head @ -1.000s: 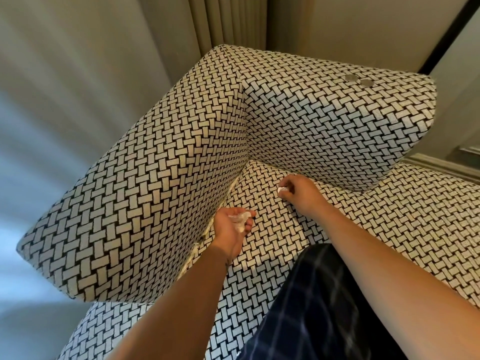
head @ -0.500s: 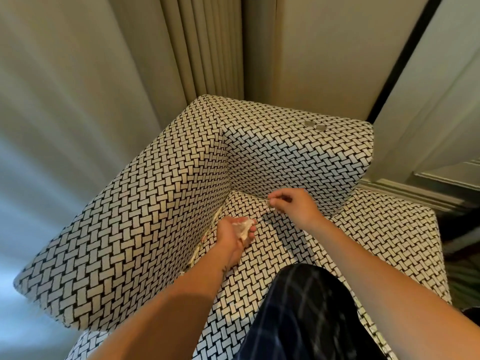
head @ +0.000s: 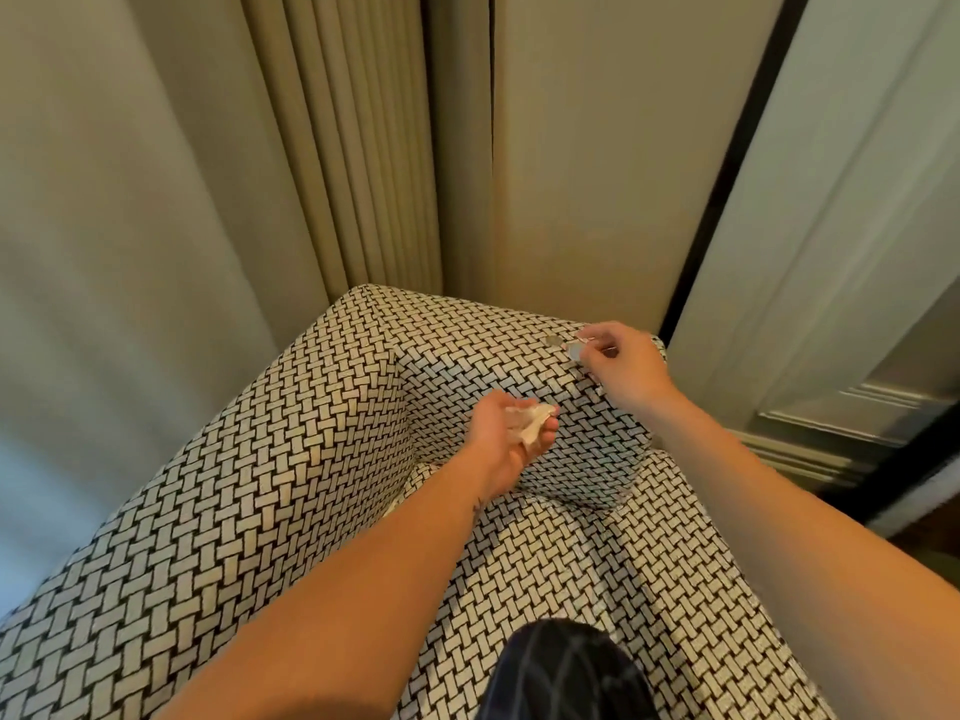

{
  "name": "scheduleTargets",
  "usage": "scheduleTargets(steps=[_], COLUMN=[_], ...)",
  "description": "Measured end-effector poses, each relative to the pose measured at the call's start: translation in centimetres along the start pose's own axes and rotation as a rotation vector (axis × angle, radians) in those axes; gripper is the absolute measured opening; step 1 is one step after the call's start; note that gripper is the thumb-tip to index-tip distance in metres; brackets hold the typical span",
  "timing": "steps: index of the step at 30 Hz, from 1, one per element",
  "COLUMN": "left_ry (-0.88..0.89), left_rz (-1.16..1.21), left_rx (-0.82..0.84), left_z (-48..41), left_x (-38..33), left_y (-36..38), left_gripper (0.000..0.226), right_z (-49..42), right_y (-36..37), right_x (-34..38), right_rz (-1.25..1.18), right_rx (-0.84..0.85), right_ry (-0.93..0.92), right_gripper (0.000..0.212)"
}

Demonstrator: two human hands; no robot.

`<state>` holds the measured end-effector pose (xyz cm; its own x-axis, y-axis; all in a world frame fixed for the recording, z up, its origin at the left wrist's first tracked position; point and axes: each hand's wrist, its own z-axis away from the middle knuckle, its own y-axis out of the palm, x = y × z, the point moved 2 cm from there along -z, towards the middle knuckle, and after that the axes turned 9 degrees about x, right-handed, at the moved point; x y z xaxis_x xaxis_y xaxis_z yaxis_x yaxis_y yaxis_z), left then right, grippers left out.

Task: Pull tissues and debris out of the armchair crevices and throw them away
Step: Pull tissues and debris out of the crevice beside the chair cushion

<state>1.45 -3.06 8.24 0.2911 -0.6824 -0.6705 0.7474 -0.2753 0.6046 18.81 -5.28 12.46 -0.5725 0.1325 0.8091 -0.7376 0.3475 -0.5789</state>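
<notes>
The armchair [head: 291, 459] is covered in a black-and-white woven pattern; its back and one arm meet in a corner ahead of me. My left hand [head: 506, 441] hovers in front of the backrest and grips a crumpled white tissue [head: 532, 426]. My right hand [head: 621, 366] is up at the top right edge of the backrest, where its fingertips pinch a small pale scrap [head: 576, 348]. Beside it a small grey piece [head: 555, 341] lies on the backrest top.
Beige curtains [head: 363, 148] hang in folds behind the chair, with a pale wall panel [head: 582, 148] beside them. A white door frame with dark trim [head: 841, 252] stands at the right. My knee in dark checked cloth [head: 566, 672] rests on the seat.
My right hand rose from the seat crevice to the top of the backrest. My left hand lifted with the tissue. The view tilted up and pulled back.
</notes>
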Motion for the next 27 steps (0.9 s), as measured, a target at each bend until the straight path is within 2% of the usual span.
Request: scheduleTargets(steps=[6,14,19,27], left_ry=[-0.006,-0.029,-0.045,-0.056], left_rz=[-0.04,-0.072,-0.077,0.001], left_rx=[0.006,0.018,0.014,0.069], left_z=[-1.7,-2.3,-1.6,-0.5], left_x=[0.1,0.4,1.0,2.2], left_y=[1.7,1.6,0.8,-0.5], left_gripper=[0.031,0.03,0.026,0.036], right_z=[-2.4,-3.5,-3.3,-0.4], right_y=[0.2,1.3,1.2,1.9], right_x=[-1.0,-1.7,-0.7,-2.1], right_rz=[0.037,0.188,0.185,0.182], right_rx=[0.017,-0.054,-0.038,-0.067], right_ry=[0.054,0.058,0.074,-0.018], right_gripper=[0.014,0.021,0.018,0.029])
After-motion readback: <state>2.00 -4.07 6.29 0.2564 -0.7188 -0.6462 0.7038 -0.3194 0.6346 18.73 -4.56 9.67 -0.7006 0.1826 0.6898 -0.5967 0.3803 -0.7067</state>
